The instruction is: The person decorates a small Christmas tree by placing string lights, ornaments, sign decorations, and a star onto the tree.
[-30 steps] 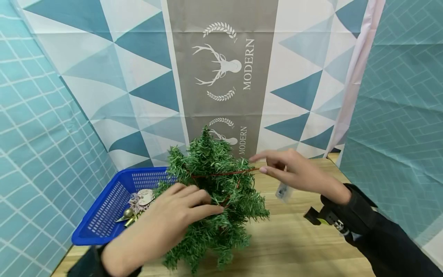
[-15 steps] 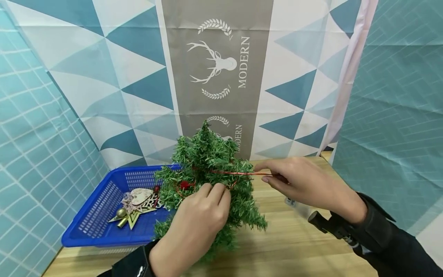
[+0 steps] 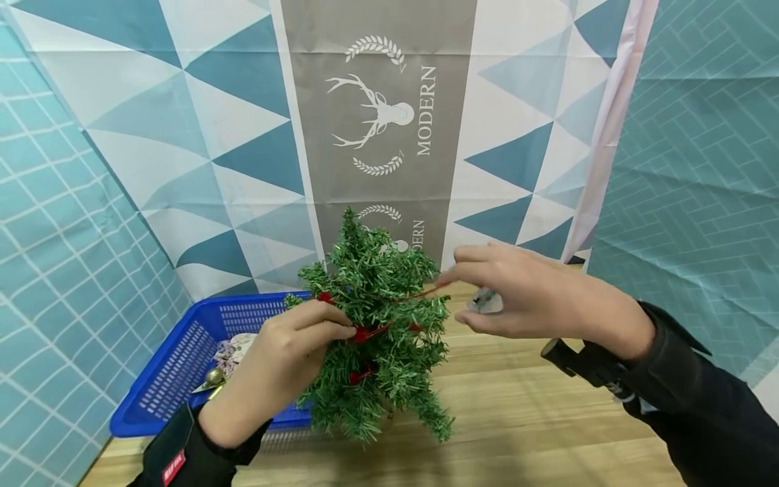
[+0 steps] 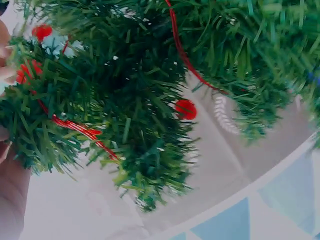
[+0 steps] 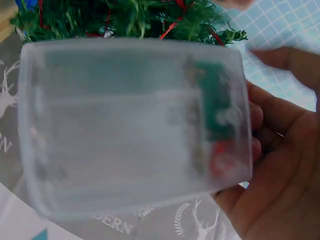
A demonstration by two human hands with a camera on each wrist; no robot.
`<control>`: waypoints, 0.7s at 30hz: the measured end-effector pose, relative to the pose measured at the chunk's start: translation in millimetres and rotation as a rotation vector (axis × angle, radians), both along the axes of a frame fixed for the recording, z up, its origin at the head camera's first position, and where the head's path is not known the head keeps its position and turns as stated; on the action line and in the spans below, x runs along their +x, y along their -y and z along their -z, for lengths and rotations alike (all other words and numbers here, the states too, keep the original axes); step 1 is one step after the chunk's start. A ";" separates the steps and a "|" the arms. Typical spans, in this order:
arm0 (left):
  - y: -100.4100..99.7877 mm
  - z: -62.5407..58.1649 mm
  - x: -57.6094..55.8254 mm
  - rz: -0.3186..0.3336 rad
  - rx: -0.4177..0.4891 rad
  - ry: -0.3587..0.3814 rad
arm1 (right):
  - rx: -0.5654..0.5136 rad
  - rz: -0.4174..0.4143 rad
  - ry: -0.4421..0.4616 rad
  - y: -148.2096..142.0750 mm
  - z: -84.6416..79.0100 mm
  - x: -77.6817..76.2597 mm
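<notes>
At the lower edge of the head view, dark sleeves (image 3: 675, 399) are reaching in from both sides. The left hand (image 3: 280, 352) is pinching a red ornament (image 3: 362, 335) among the near branches of a green tree (image 3: 402, 365). Across from it, the right hand (image 3: 535, 294) is curling its fingers round the edge of a translucent box (image 5: 125, 120), blurring in the right wrist view. A red cord (image 3: 420, 295) is running from the branches towards the right index finger; I am not managing to tell whether the fingertips are gripping it. Between the hands, the tree is standing upright on a wooden table (image 3: 523, 419). Left of it, a blue basket (image 3: 124, 423) is holding a gold ball (image 3: 214, 377). Farthest back, a patterned cloth (image 3: 255, 162) is hanging, displaying a deer's head (image 3: 398, 113).
</notes>
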State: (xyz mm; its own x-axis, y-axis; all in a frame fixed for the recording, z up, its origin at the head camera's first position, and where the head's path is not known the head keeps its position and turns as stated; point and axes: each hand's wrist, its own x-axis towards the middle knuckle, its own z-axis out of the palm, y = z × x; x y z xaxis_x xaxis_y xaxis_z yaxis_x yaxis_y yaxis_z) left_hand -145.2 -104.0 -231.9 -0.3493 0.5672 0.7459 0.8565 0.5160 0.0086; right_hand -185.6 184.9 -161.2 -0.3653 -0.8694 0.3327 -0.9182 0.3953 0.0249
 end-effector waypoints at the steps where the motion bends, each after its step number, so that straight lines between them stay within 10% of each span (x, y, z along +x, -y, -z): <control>1: 3.0 -0.9 -2.2 0.003 0.003 0.017 | 0.040 0.021 0.001 3.2 -2.2 -0.1; 6: 2.3 -18.1 1.6 -0.160 -0.068 0.035 | 0.174 0.040 0.026 12.4 -0.2 1.6; 13: -60.9 -24.3 14.9 -0.451 -0.459 -0.272 | 0.238 0.065 -0.015 2.2 14.8 3.3; 16: -71.9 -14.8 10.4 -0.480 -0.535 -0.308 | 0.240 0.061 -0.048 1.0 21.4 -0.6; 21: -64.2 -3.0 4.1 -0.391 -0.404 -0.241 | 0.254 0.137 0.100 2.5 27.2 -6.8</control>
State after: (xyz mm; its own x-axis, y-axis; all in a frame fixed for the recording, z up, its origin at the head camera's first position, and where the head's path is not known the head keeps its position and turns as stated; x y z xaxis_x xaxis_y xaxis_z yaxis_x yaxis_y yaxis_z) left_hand -141.1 -39.8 -228.9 -0.4369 0.6855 0.5824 0.5570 0.7146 -0.4233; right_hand -192.3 182.4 -188.4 -0.5052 -0.8603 0.0678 -0.8594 0.5087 0.0511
